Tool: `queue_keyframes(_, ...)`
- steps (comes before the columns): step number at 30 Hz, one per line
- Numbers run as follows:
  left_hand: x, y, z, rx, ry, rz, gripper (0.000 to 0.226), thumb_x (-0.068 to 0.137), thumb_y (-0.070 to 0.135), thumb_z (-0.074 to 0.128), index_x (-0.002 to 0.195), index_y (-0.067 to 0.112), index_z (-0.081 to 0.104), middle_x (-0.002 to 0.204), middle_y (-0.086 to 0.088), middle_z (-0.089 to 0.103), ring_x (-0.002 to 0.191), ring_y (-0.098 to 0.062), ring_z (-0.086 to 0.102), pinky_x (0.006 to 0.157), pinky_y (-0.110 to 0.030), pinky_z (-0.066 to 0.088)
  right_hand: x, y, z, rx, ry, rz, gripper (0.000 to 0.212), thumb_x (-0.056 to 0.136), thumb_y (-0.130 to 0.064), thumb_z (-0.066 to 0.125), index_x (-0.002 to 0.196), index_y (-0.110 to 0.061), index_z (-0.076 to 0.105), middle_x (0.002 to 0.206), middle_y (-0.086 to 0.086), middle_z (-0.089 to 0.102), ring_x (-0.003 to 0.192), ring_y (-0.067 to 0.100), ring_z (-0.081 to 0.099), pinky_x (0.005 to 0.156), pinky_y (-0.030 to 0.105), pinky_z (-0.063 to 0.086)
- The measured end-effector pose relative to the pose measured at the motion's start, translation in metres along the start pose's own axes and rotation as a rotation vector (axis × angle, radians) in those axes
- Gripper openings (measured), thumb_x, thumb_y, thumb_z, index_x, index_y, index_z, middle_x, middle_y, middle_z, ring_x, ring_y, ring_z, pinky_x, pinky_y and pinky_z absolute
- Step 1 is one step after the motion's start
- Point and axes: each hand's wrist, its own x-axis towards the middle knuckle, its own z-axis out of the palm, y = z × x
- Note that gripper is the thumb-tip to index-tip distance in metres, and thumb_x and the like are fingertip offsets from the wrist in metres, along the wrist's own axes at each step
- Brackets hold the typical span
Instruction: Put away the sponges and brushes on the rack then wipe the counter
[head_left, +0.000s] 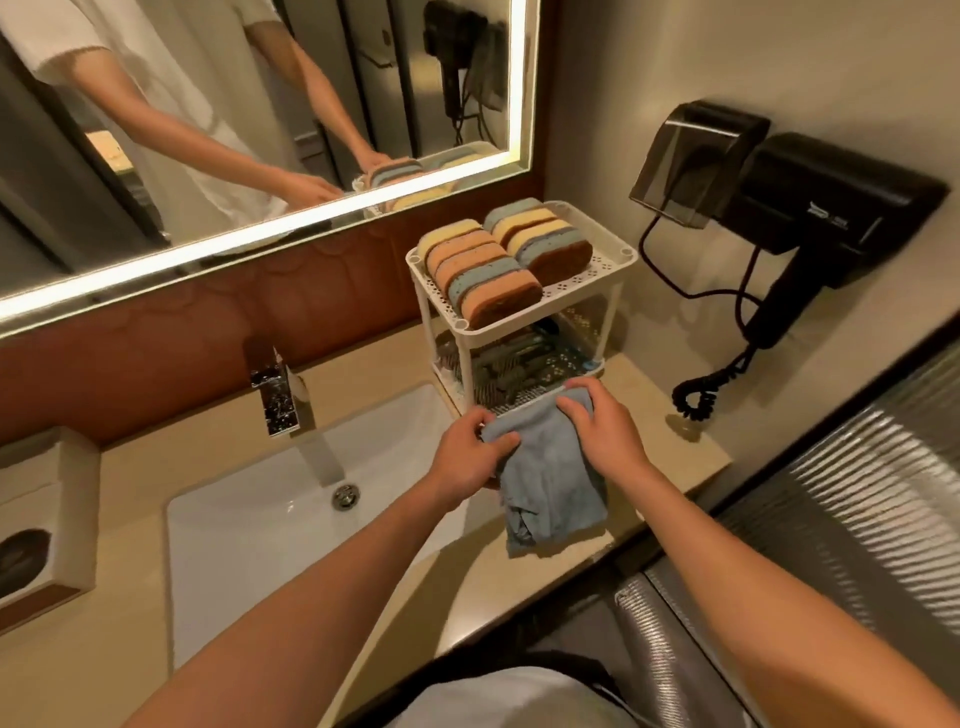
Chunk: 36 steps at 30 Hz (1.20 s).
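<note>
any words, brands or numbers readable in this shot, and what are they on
No text here can be read.
Hair dryer: a small pale logo with a line of print beside it on the black body, too small and blurred to read.
Sponges, rack, cloth: no print shows on them.

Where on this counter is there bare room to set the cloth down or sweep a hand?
Bare counter lies between the rack and the coiled cord, and between the faucet and the tissue box behind the sink. Crowded: the rack's shelves are loaded, and the left hand and right hand grip the cloth just before it.
</note>
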Motion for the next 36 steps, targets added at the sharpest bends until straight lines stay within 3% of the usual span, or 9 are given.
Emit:
queue_keyframes(5,0.028,-0.006,0.071,-0.092,-0.038,-0.139,0.024,0.094,0.025,0.070,0.090,0.016,0.048,0.093,-0.014,0.066,0.078,-0.023,0.069,0.054,-0.034,0.058,0.030,0.065,-0.034,-0.052,-0.085,0.040,0.034,0.101,-0.040,0.053,0.132,-0.027,0.054,0.124,0.004,0.066,0.114,0.025,0.061,0.091,0.039,0.050)
queue_keyframes(8,0.045,-0.014,0.094,-0.108,0.051,-0.209,0.025,0.095,0.023,0.069,0.101,0.011,0.048,0.098,-0.016,0.063,0.083,-0.025,0.065,0.064,-0.044,0.061,0.055,0.090,-0.039,-0.052,-0.157,0.082,0.049,0.101,-0.039,0.055,0.145,-0.021,0.047,0.142,0.008,0.057,0.130,0.026,0.052,0.097,0.027,0.040)
queue_keyframes(13,0.069,-0.026,0.087,0.328,0.119,-0.129,0.052,0.093,0.021,0.069,0.138,0.009,0.046,0.133,-0.013,0.051,0.113,-0.025,0.056,0.096,-0.035,0.047,0.082,0.110,-0.025,0.022,-0.296,0.194,0.067,0.102,-0.034,0.055,0.159,-0.019,0.023,0.158,0.008,0.037,0.143,0.026,0.040,0.115,0.037,0.036)
queue_keyframes(15,0.072,-0.035,0.085,0.541,0.062,-0.008,0.051,0.092,0.021,0.068,0.139,0.011,0.051,0.136,-0.014,0.047,0.123,-0.029,0.051,0.104,-0.033,0.041,0.081,0.121,-0.020,-0.049,-0.291,0.111,0.059,0.101,-0.024,0.054,0.155,-0.016,0.032,0.157,0.007,0.038,0.143,0.027,0.038,0.117,0.044,0.035)
queue_keyframes(18,0.077,-0.043,0.094,0.720,-0.063,0.134,0.043,0.091,0.023,0.069,0.133,0.017,0.060,0.132,-0.011,0.051,0.123,-0.031,0.050,0.103,-0.033,0.041,0.072,0.133,-0.009,-0.104,-0.359,-0.092,0.048,0.093,-0.010,0.058,0.140,-0.019,0.053,0.139,0.002,0.054,0.131,0.021,0.046,0.112,0.041,0.041)
queue_keyframes(22,0.083,-0.053,0.119,0.921,-0.207,0.150,0.052,0.094,0.038,0.065,0.143,0.025,0.055,0.154,-0.007,0.041,0.139,-0.027,0.041,0.108,-0.038,0.041,0.072,0.149,-0.002,-0.380,-0.520,-0.230,0.060,0.088,-0.022,0.067,0.145,-0.020,0.050,0.151,0.000,0.045,0.138,0.024,0.036,0.115,0.033,0.032)
queue_keyframes(26,0.085,-0.062,0.138,0.978,-0.145,0.055,0.042,0.097,0.044,0.058,0.134,0.024,0.058,0.154,-0.004,0.035,0.140,-0.028,0.035,0.107,-0.042,0.040,0.076,0.161,-0.009,-0.493,-0.585,-0.271,0.073,0.091,-0.037,0.066,0.155,-0.021,0.034,0.162,-0.005,0.029,0.144,0.020,0.024,0.118,0.031,0.023)
queue_keyframes(32,0.079,-0.067,0.148,1.178,-0.126,0.061,0.045,0.093,0.046,0.059,0.133,0.026,0.050,0.156,-0.006,0.026,0.145,-0.031,0.020,0.114,-0.057,0.022,0.063,0.158,-0.009,-0.610,-0.605,-0.276,0.072,0.099,-0.045,0.055,0.159,-0.026,0.021,0.167,-0.012,0.010,0.146,0.017,0.019,0.118,0.035,0.025)
queue_keyframes(36,0.087,-0.053,0.124,1.146,-0.325,-0.007,0.052,0.096,0.048,0.058,0.145,0.034,0.047,0.165,-0.001,0.014,0.153,-0.026,0.011,0.119,-0.061,0.007,0.073,0.134,-0.006,-0.719,-0.650,-0.220,0.073,0.097,-0.038,0.059,0.159,-0.022,0.022,0.167,-0.005,0.014,0.147,0.022,0.020,0.117,0.033,0.025)
